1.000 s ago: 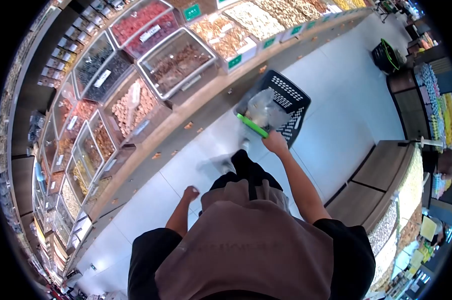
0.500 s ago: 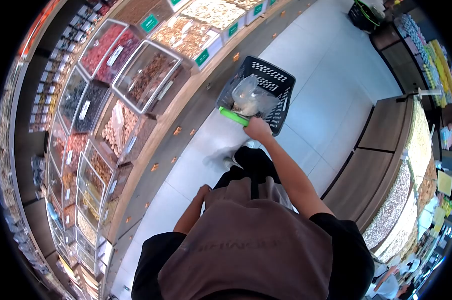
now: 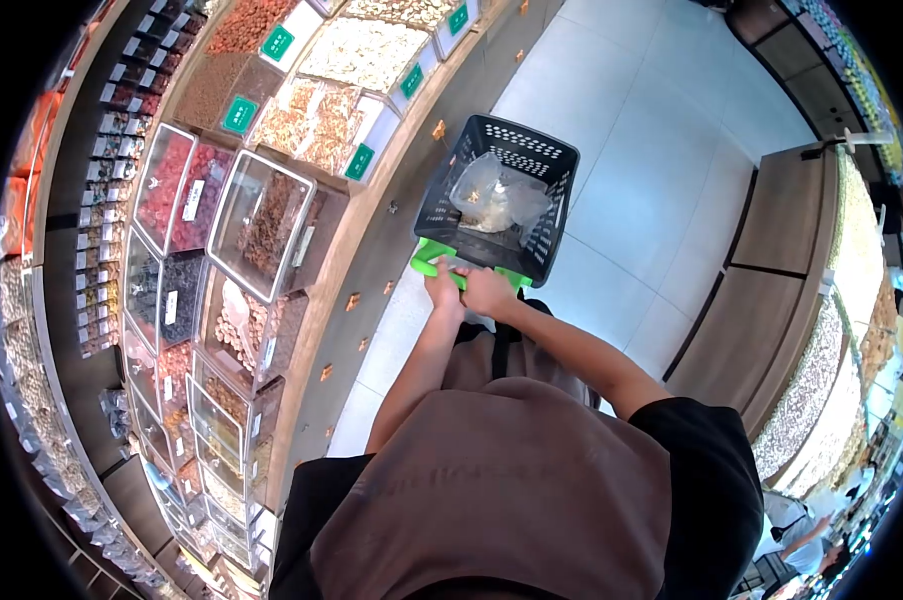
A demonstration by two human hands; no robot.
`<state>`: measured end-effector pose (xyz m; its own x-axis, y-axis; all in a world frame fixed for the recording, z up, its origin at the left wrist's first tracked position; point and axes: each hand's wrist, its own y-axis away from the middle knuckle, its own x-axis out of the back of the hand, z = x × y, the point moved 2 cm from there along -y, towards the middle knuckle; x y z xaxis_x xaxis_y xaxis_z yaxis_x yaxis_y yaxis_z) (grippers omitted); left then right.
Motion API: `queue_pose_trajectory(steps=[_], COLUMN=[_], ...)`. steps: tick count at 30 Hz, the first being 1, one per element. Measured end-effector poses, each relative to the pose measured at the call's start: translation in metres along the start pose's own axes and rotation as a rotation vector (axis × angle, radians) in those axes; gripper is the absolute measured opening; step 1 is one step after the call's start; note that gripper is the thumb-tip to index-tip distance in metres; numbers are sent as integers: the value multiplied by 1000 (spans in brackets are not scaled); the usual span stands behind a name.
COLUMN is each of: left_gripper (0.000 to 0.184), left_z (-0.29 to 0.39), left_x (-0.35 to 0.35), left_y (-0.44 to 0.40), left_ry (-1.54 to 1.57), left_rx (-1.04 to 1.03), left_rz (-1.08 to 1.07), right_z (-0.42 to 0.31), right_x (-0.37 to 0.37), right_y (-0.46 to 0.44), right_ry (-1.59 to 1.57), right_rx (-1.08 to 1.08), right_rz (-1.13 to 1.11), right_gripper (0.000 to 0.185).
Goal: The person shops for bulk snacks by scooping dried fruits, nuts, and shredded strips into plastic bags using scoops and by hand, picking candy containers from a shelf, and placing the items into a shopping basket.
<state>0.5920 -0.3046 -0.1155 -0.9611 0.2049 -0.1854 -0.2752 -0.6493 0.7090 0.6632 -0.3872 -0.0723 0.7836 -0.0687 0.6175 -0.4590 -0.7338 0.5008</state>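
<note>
A black shopping basket [image 3: 550, 255] with perforated walls is in front of my body, over the tiled floor. Clear plastic bags [image 3: 497, 195] lie inside it, and one holds something pale that I cannot make out. My right hand [image 3: 489, 292] is wrapped round the basket's green handle [image 3: 427, 267]. Close beside it, my left hand [image 3: 445, 288] grips the same handle nearer its left end. The two hands almost touch.
On my left runs a wooden-edged counter [image 3: 317, 330] with clear lidded bins [image 3: 262, 225] of dried foods. A curved brown display [image 3: 772, 240] heaped with pale goods stands to the right. Another person [image 3: 807, 555] is at the lower right.
My left hand has come up from beside my body onto the green handle. The basket now sits closer and squarer to me, and the counter has shifted in view.
</note>
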Motion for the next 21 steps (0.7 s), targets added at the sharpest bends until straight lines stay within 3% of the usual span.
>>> queue_pose_trajectory(steps=[4,6,11,16,19,21], left_gripper=[20,18,17,17,15,12], left_z=[10,21,21,38,67,83], left_x=[-6,-14,-12,-72,-89,-111], left_y=[-3,-10,-25,-49,-92,-137], left_ry=[-33,-135,-216,-244,-356,-379], left_rx=[-29,-103,-141,-128,-191,-281], left_rz=[84,57,70,18,12,-134], right_z=[7,8,2,14,1,5], right_x=[-4,0,4,43,52,54], right_y=[-17,-36,-33,-71,-120,-160], right_ry=[-53,-137,-244,-218,-303,-335], right_rx=[117,143,91,16,-7,37], right_rz=[-9,-150,-100,-100,-69,136], right_gripper=[36,38,37,45,44,41])
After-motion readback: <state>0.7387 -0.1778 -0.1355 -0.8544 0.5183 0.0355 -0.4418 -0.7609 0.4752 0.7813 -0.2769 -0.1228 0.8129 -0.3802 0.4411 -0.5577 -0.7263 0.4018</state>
